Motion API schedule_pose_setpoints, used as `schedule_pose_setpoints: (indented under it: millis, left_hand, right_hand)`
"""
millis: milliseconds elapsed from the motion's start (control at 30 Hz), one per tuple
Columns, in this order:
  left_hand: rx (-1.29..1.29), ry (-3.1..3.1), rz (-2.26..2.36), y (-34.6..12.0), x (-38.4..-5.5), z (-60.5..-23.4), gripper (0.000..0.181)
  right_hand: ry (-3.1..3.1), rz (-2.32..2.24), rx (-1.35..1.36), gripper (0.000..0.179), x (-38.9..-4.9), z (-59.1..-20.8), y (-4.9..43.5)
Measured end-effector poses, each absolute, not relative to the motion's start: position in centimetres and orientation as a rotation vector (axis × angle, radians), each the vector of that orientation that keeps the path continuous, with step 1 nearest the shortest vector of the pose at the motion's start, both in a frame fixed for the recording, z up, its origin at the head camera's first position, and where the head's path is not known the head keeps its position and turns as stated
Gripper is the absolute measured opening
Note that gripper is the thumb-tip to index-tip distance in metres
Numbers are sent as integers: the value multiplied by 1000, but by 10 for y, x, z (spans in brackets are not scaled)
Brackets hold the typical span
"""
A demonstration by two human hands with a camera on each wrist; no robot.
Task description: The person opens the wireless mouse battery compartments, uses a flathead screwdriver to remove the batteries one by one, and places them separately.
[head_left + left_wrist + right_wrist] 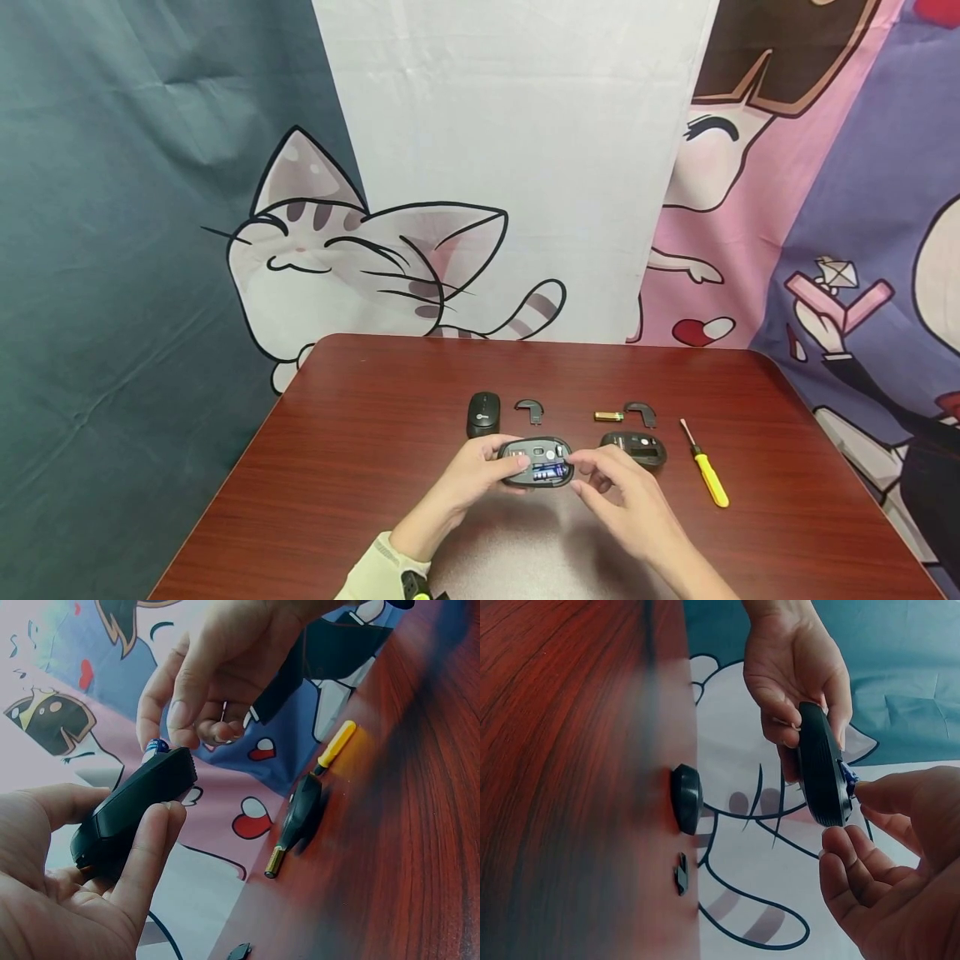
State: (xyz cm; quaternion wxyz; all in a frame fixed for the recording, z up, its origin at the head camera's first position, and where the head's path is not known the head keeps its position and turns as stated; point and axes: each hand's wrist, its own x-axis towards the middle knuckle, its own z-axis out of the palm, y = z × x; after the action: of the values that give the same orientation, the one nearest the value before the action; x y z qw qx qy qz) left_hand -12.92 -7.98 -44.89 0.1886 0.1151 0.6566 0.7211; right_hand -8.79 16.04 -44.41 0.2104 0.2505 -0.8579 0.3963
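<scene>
My left hand [480,471] grips a black computer mouse [525,467] above the table, its underside turned up with the battery bay uncovered. A blue battery [550,472] lies in that bay, and its near end stands up at a slant past the mouse's edge in both wrist views. My right hand [618,492] is at that end. Its thumb and index finger pinch the raised tip of the battery [156,747], the other fingers curled under beside the mouse's end [825,814].
Behind my hands on the table [375,392] are another black mouse [483,412], two curved black covers [532,408] and a gold-and-black battery [608,417]. An upturned mouse [652,454] lies behind my right hand, a yellow-handled screwdriver [708,478] to its right. A printed cloth [525,167] hangs at the back.
</scene>
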Motion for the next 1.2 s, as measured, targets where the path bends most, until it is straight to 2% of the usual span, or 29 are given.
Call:
schedule_pose_setpoints:
  millis: [1200]
  left_hand:
    - [342,1840,2011,-75,-128,-450,43]
  right_hand:
    - [-2386,992,665,38,-91,-455,158]
